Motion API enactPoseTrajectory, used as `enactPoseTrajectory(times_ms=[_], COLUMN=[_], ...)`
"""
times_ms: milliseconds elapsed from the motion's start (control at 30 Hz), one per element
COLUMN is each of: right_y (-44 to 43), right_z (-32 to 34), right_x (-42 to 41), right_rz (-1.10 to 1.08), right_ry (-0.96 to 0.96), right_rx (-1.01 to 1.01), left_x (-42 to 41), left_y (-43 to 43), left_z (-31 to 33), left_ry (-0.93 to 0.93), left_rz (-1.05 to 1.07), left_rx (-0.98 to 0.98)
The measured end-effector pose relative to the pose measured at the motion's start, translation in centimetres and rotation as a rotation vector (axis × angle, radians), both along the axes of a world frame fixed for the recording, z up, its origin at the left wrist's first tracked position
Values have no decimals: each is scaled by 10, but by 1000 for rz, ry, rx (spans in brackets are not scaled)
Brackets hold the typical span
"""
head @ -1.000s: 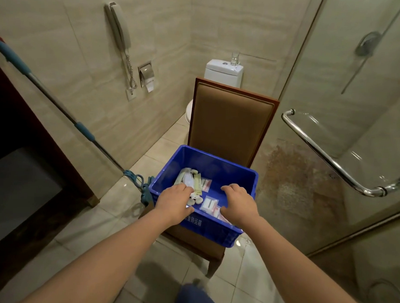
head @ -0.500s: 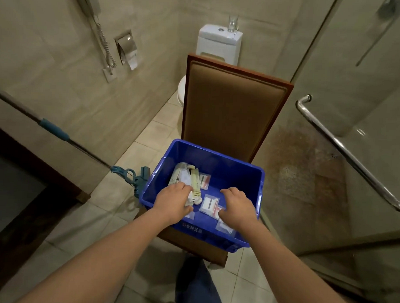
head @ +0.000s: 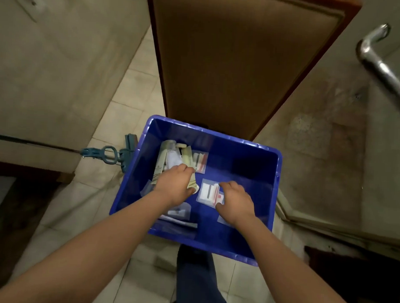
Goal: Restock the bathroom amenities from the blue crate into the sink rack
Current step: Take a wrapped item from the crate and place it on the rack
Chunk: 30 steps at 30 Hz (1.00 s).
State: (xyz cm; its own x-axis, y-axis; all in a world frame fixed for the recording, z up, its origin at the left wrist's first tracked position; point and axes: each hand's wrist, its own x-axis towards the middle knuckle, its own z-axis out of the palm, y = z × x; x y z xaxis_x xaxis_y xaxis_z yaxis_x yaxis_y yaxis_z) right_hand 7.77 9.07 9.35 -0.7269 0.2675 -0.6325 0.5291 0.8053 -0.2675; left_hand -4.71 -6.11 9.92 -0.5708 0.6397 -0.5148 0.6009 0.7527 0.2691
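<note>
Hands had sunk into the blue plastic crate (head: 239, 166), gathering stock: left hand (head: 174, 186) gripped beige paper sachets (head: 162, 159), right hand (head: 237, 203) pinched a clear packet (head: 208, 191).

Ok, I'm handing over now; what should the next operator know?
The blue crate sits on the chair, with packets inside.
The left hand grips a beige sachet at the pile on the crate's left side.
The right hand pinches a clear packet on the crate floor.
The sink rack is not in view.
Done: nothing lifted out yet.
Left: lift both, carry to the rack, repeat.
</note>
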Motion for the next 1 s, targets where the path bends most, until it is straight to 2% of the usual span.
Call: enactPoseTrajectory(times_ms=[167, 400, 533, 767, 1000], right_y=[11, 22, 25, 26, 23], right_z=[-47, -101, -124, -152, -170], right_x=[-13, -31, -39, -46, -48], right_rz=[-46, -102, -87, -52, 9], right_ry=[-83, -123, -130, -149, -95], right_rx=[-36, -63, -67, -48, 42], left_x=[-21, -40, -49, -64, -61], left_y=[26, 54, 69, 90, 90], left_z=[-50, -107, -128, -158, -180], left_ry=[-58, -46, -9, 44, 215], left_rz=[-6, -9, -27, -92, -169], left_rx=[-12, 7, -10, -164, -209])
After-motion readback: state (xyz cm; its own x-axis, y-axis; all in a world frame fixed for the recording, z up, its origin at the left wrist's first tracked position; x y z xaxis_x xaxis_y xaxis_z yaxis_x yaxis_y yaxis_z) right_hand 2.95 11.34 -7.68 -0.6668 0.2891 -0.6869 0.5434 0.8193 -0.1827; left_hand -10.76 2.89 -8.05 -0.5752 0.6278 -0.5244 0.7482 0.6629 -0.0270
